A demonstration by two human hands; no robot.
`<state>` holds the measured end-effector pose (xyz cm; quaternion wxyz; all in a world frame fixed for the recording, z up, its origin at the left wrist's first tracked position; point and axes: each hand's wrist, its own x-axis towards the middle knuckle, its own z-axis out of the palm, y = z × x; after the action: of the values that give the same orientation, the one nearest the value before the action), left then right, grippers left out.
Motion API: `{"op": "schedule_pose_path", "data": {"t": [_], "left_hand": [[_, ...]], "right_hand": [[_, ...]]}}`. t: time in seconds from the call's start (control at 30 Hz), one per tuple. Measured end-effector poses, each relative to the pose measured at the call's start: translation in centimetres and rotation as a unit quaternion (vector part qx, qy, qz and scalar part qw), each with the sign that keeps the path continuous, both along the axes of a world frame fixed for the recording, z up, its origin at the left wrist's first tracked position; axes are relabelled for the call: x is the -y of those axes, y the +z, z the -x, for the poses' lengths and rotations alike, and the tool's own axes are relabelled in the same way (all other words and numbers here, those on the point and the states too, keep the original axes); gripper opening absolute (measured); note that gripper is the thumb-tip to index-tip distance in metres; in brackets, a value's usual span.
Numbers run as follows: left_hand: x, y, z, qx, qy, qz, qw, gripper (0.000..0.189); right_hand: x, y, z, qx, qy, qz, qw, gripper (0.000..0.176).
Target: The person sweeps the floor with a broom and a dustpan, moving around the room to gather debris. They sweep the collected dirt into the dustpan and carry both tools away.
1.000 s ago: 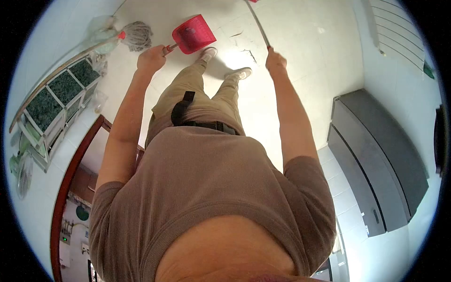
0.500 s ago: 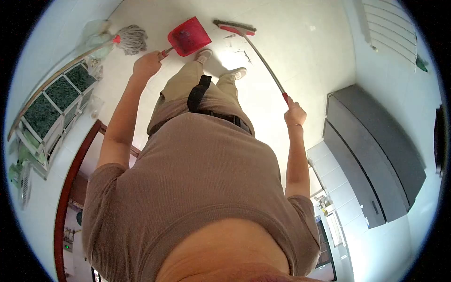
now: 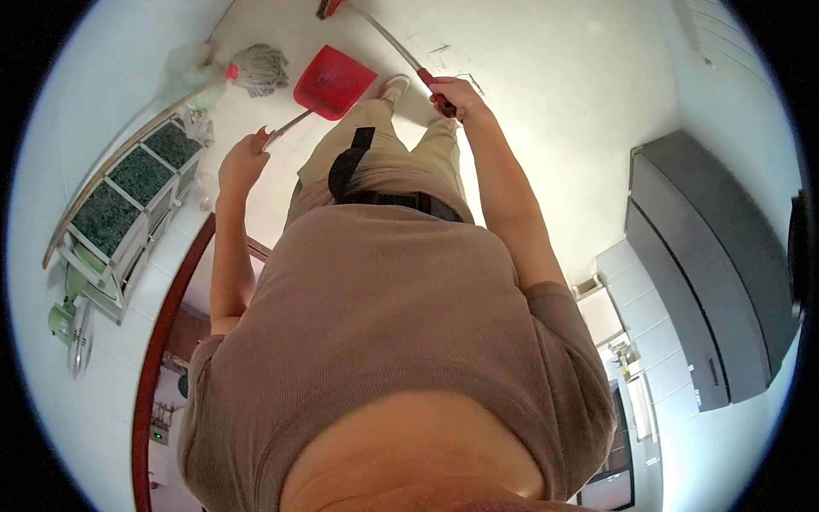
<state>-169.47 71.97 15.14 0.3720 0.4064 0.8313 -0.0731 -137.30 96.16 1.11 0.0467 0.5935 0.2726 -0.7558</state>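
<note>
My left hand is closed around the end of a long thin handle. That handle leads to a red dustpan, its pan lying in front of my shoes. In my right hand is the red grip of a broom, held in front of my legs. The broom's metal stick slants to the far left, and its red head is partly cut off by the top edge of the view. Dark scraps lie on the pale floor, right of the stick.
A grey string mop leans at the left, beside a white-framed rack with dark green panels. A green fan stands below it. On the right is a tall dark grey fridge. A brown door frame runs along the lower left.
My right hand has swung inward and forward, carrying the broom head leftward past the dustpan to the top edge. My left hand has drawn back lower, and the dustpan sits slightly lower in view.
</note>
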Motion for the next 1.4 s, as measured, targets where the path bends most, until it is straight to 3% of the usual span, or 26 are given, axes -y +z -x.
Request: {"op": "schedule_pose_path", "data": {"t": [0.03, 0.13, 0.23, 0.3, 0.33, 0.43, 0.5, 0.57, 0.63, 0.73, 0.8, 0.83, 0.93, 1.13, 1.23, 1.4], "left_hand": [[-0.1, 0.3, 0.5, -0.005, 0.012, 0.008, 1.0, 0.033], [-1.4, 1.7, 1.1, -0.017, 0.023, 0.027, 0.999, 0.035], [-2.4, 1.7, 1.6, -0.026, 0.012, 0.028, 0.999, 0.036], [-3.1, 1.2, 2.1, -0.028, -0.007, 0.017, 0.999, 0.036], [-3.5, 0.8, 2.4, -0.022, -0.021, 0.006, 1.0, 0.036], [-5.8, 0.9, 2.4, -0.025, -0.061, -0.004, 0.998, 0.037], [-7.3, 0.1, 2.5, -0.036, -0.088, -0.005, 0.995, 0.038], [-8.0, -2.2, 3.3, -0.015, -0.114, -0.068, 0.991, 0.041], [-10.3, -1.6, 2.2, -0.031, -0.131, -0.059, 0.989, 0.042], [-13.0, -2.0, 0.6, -0.051, -0.174, -0.083, 0.98, 0.041], [-14.7, -1.7, -0.8, -0.048, -0.211, -0.076, 0.973, 0.038], [-15.7, -0.4, -1.9, -0.032, -0.182, -0.025, 0.982, 0.035], [-17.1, -1.2, -2.9, -0.046, -0.248, -0.13, 0.959, 0.033], [-22.0, -1.8, -4.6, -0.076, -0.339, -0.108, 0.931, 0.033], [-23.8, -1.7, -5.9, -0.09, -0.386, -0.117, 0.911, 0.034], [-26.9, -1.6, -7.5, -0.074, -0.465, -0.101, 0.877, 0.033]], "right_hand": [[0.3, -0.8, 0.0, -0.004, -0.012, 0.01, 1.0, 0.013], [2.4, -2.2, -2.9, 0.04, 0.023, 0.0, 0.999, 0.007], [6.5, -2.5, -10.3, 0.106, -0.095, 0.049, 0.989, 0.004], [7.8, 2.9, -13.4, 0.14, -0.115, 0.073, 0.981, 0.019], [9.9, 1.8, -17.1, 0.105, -0.148, 0.059, 0.982, 0.024], [12.6, 5.9, -20.1, 0.214, -0.154, 0.05, 0.963, 0.033], [14.5, 6.3, -22.7, 0.225, -0.166, 0.061, 0.958, 0.034], [15.8, 7.6, -23.4, 0.226, -0.183, 0.064, 0.955, 0.034], [16.2, 9.7, -22.5, 0.239, -0.153, 0.016, 0.959, 0.034], [17.6, 11.0, -22.8, 0.2, -0.191, 0.013, 0.961, 0.035], [18.8, 13.2, -22.9, 0.2, -0.21, 0.009, 0.957, 0.036], [19.8, 14.1, -22.8, 0.199, -0.22, 0.004, 0.955, 0.037], [23.5, 15.1, -24.3, 0.177, -0.278, -0.002, 0.944, 0.039], [28.7, 15.9, -25.1, 0.204, -0.354, -0.038, 0.912, 0.041], [29.9, 14.9, -25.1, 0.296, -0.282, -0.114, 0.905, 0.037], [29.8, 13.0, -25.4, 0.425, -0.174, -0.126, 0.879, 0.033]]}}
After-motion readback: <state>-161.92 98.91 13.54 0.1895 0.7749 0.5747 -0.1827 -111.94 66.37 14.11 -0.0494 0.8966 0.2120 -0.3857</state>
